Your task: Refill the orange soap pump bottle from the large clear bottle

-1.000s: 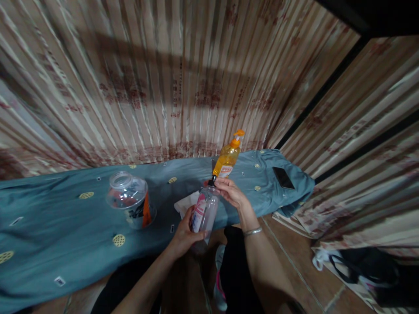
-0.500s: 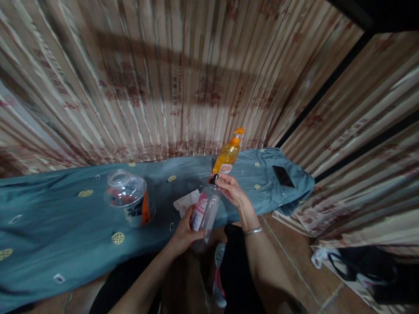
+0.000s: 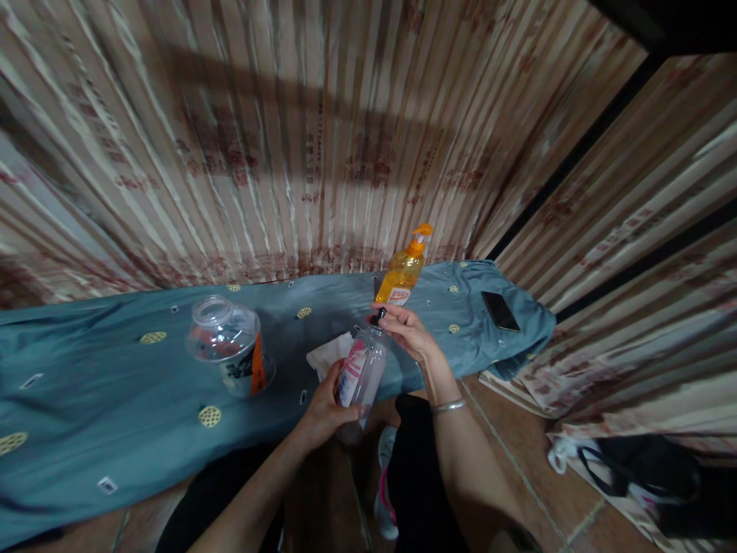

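Note:
My left hand [image 3: 329, 407] is wrapped round the lower part of a clear bottle [image 3: 371, 369] with a pink and white label, held tilted above the front edge of the cloth. At its neck, the fingers of my right hand [image 3: 408, 332] pinch the black cap [image 3: 378, 315]. Just behind stands an orange pump bottle [image 3: 401, 275] holding yellow liquid. A folded white tissue [image 3: 331, 355] lies to the left of the clear bottle, partly hidden by my left hand and the bottle.
Clear plastic cups [image 3: 222, 330], one with an orange and black print, stand on the blue cloth [image 3: 127, 392] at the left. A dark phone [image 3: 500, 311] lies at the right end. Curtains [image 3: 259, 153] hang behind; a black bag [image 3: 645, 465] sits at the lower right.
The fingers of my right hand have shifted slightly at the black cap. The whole view has moved a little; my left hand keeps its hold on the bottle.

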Demonstrator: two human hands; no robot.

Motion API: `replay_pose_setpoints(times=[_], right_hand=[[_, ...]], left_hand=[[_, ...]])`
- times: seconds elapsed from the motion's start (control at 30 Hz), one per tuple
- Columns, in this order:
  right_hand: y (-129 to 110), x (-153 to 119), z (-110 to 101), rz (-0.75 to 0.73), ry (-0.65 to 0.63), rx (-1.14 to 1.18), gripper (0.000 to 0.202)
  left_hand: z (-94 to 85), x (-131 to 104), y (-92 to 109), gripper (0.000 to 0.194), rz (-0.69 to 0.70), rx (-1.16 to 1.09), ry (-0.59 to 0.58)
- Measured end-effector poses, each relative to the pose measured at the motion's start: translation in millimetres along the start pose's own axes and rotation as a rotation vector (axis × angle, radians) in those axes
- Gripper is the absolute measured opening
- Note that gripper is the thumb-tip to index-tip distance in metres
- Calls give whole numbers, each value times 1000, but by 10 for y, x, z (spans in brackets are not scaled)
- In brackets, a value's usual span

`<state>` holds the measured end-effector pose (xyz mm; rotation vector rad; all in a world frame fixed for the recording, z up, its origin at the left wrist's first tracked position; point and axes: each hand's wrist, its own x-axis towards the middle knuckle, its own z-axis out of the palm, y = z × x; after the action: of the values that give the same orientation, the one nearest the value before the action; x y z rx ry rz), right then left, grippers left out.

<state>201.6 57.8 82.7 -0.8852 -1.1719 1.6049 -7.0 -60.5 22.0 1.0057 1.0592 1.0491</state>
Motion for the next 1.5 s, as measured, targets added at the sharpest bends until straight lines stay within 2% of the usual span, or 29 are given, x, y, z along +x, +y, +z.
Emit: replay_pose_setpoints(times=[0.2, 0.37, 0.43, 0.57, 0.7, 0.93, 1.13, 1.37, 1.5], right_hand=[[-12, -35, 5, 14, -5, 27, 61], [66, 57, -2, -33, 117, -87, 59], [77, 75, 1, -44, 128, -107, 59], [31, 23, 37, -57, 63, -92, 57], [-28, -42, 73, -72, -21, -16, 59], [16, 23, 50, -119, 77, -18, 63], [-11, -58, 56, -115, -21, 13, 60], [72, 22, -1, -128, 54, -35, 67], [62, -7, -20, -120, -47, -63, 63]], left_hand=[[7, 4, 11, 98, 6, 9, -2], [25, 8, 1, 96, 27, 33, 6], [25, 14, -27, 96, 45, 55, 26], [18, 8, -56, 94, 93, 136, 87], [30, -26, 6, 90, 141, 227, 110], [64, -51, 83, 90, 160, 325, 126], [49, -54, 84, 90, 155, 358, 129], [72, -37, 80, 94, 153, 384, 113], [68, -23, 64, 95, 154, 386, 116]])
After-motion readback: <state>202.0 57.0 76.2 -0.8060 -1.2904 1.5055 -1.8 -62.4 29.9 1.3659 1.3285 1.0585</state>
